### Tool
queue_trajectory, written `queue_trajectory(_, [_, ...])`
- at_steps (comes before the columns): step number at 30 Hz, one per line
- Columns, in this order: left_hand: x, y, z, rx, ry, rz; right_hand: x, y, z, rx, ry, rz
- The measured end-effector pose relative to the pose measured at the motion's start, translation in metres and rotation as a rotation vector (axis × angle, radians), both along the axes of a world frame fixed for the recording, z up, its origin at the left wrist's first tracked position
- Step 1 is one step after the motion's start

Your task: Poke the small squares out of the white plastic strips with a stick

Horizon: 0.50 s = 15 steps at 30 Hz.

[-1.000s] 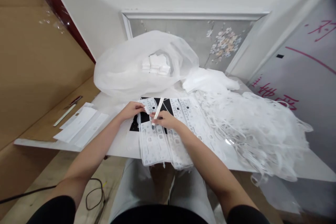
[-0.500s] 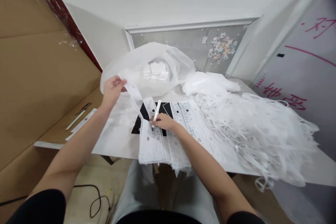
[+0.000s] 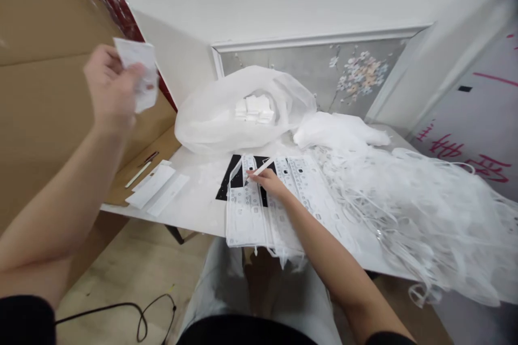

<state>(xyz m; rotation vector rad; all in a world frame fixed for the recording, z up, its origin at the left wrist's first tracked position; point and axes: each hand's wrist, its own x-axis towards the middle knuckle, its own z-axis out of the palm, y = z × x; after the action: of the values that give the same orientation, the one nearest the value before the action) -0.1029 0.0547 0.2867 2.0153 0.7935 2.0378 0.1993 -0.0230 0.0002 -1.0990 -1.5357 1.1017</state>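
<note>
High at the left, in front of the cardboard, my left hand [image 3: 115,83] pinches a white paper piece [image 3: 141,73], slightly blurred. My right hand [image 3: 265,179] closes around a slim white tool [image 3: 263,167] and rests at the upper part of the printed white sheets [image 3: 243,221]. Those sheets lie in overlapping strips at the table's front edge, partly over a black sheet [image 3: 226,180]. White folded papers [image 3: 156,188] lie on the table to the left of them.
A translucent plastic bag [image 3: 210,113] holding white pieces [image 3: 254,109] sits at the back. A tangled heap of white material with loops [image 3: 424,215] covers the right side. Cardboard [image 3: 44,118] stands at the left; a framed flower picture [image 3: 283,64] leans on the wall.
My left hand has risen up and left, lifting the white piece away from the sheets. My right hand stays over the sheets with the tool. The view has shifted left.
</note>
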Motion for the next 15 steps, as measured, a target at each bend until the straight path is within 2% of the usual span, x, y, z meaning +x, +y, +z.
queue_trajectory(2, [0.024, -0.012, -0.039, -0.235, 0.043, -0.187, 0.007, 0.001, 0.001, 0.001, 0.037, -0.038])
queue_trajectory(5, [0.055, -0.014, -0.111, -0.764, 0.272, -0.552, 0.013, 0.001, 0.001, 0.034, -0.089, -0.063])
queue_trajectory(7, [0.067, -0.010, -0.158, -1.069, 0.437, -0.785, 0.012, -0.001, -0.001, 0.063, -0.198, -0.056])
queue_trajectory(10, [0.073, -0.005, -0.216, -1.383, 0.536, -0.979, 0.007, -0.004, -0.006, 0.097, -0.310, -0.042])
queue_trajectory(12, [0.069, -0.003, -0.241, -1.467, 0.536, -1.039, 0.003, -0.007, -0.007, 0.100, -0.337, -0.025])
queue_trajectory(13, [0.065, -0.002, -0.248, -1.477, 0.520, -1.061, 0.002, -0.007, -0.006, 0.101, -0.338, -0.019])
queue_trajectory(15, [0.056, 0.000, -0.254, -1.457, 0.494, -1.102, 0.002, -0.009, -0.004, 0.104, -0.333, -0.016])
